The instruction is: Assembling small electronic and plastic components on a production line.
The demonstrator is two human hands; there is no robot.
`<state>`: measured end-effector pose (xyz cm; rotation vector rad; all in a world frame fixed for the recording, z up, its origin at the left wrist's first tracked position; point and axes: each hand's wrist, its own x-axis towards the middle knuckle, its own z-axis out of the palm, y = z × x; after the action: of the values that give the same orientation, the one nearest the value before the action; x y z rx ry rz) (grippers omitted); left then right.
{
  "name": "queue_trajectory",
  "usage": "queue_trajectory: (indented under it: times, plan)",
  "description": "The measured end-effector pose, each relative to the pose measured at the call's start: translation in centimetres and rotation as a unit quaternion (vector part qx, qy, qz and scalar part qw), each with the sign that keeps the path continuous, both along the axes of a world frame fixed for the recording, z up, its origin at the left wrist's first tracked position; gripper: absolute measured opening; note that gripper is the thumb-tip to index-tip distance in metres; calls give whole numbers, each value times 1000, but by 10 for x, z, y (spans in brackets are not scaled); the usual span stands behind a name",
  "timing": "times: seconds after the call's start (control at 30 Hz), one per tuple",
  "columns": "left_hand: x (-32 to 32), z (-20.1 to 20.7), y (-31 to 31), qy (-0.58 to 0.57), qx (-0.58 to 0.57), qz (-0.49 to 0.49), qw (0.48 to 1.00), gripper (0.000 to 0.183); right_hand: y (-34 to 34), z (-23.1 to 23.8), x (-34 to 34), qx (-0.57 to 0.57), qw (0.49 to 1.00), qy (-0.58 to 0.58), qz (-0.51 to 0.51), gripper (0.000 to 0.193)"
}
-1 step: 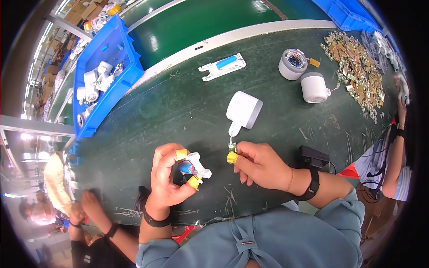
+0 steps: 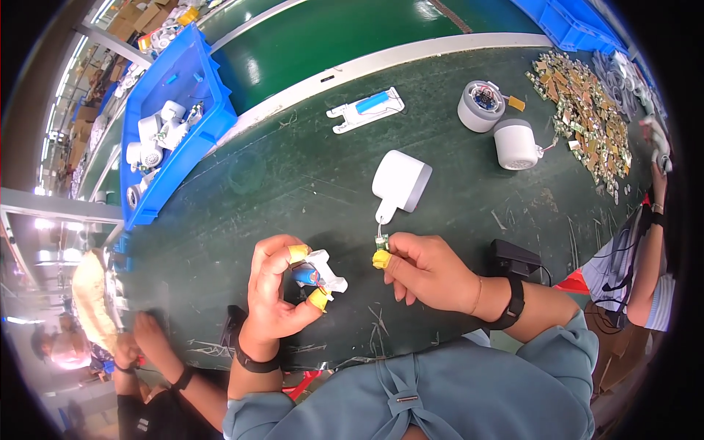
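Note:
My left hand (image 2: 271,290), with yellow covers on thumb and finger, is closed around the edges of a white plastic holder (image 2: 331,273). A blue cylindrical battery (image 2: 305,276) sits in that holder, partly hidden by my fingers. Between the thumb and finger of my right hand (image 2: 434,273) is a small green circuit board (image 2: 380,242); a yellow cover wraps the thumb. Thin wires run from the board to a white cup-shaped housing (image 2: 396,180) with a grey rim, lying on its side on the dark green table just beyond.
Farther off lies another white holder (image 2: 345,121) with a blue battery. Two white-and-grey housings (image 2: 515,144) stand at right, near a heap of circuit boards (image 2: 587,121). A blue bin (image 2: 213,121) of white parts is at left. Other people's hands (image 2: 150,337) show at both sides.

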<state>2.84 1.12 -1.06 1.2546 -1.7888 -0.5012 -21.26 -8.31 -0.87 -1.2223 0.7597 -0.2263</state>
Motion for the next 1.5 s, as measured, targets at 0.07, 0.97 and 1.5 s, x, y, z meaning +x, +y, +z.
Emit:
queue_trajectory:
  times: [0.07,0.97,1.5]
  plan:
    - [1,0,0,-2,-6,2,1000,61,0,-1,0,-4,1000,0,2,11]
    - [-18,22,-4,-123,48,-91,987,29,13,8,-5,-685,711,-87,-132,57]
    - [-4,-29,11,26,281,-143,948,50,18,-31,2,-383,907,-168,59,34]
